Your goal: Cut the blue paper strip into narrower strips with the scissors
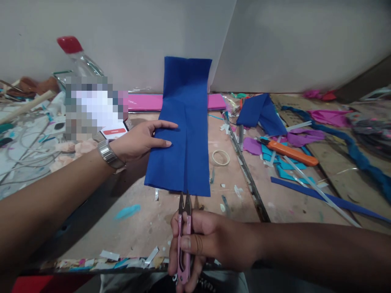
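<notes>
Head view: folded blue sheet under left hand, pink thread snips at its edge

The matte, deep-blue folded sheet (197,142) lies on the stained worktable (131,232), its far end over a pink pack (145,102). A narrower layer covers its left part, faintly creased, its edge running lengthwise. The left hand (143,140) rests open on that layer, gripping nothing; the right hand (207,240) grasps the thread snips (184,240), blades parted at the near edge.
</notes>
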`<state>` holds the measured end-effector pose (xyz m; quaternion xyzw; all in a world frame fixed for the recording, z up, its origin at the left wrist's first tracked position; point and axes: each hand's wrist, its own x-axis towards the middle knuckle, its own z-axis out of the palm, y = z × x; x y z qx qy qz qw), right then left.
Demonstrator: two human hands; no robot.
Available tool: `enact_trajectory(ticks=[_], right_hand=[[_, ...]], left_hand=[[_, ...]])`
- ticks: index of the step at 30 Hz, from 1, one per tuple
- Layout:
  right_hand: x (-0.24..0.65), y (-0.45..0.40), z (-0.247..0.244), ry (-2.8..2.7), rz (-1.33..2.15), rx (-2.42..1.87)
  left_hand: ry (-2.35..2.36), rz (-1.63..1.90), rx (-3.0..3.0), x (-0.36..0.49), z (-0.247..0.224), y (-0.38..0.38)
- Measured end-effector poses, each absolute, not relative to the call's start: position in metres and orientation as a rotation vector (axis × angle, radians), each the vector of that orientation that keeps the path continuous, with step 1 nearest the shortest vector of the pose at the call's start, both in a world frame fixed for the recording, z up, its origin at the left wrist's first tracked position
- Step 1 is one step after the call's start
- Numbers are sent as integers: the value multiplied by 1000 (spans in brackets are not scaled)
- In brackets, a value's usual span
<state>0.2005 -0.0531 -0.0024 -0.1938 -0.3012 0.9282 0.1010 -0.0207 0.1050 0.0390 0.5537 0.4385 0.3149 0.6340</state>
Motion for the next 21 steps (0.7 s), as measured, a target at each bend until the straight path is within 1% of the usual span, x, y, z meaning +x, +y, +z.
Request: enact_trajectory(ticks=[7, 13, 21], right_hand=[[201, -51, 0, -855, 2714, -633], [200, -51, 0, -859, 2678, -575], [201, -52, -7, -900, 2688, -580]], left_hand=[[984, 675, 1303, -25, 36, 108], [959, 574, 1452, -30, 33, 111], [957, 573, 1433, -29, 34, 110]])
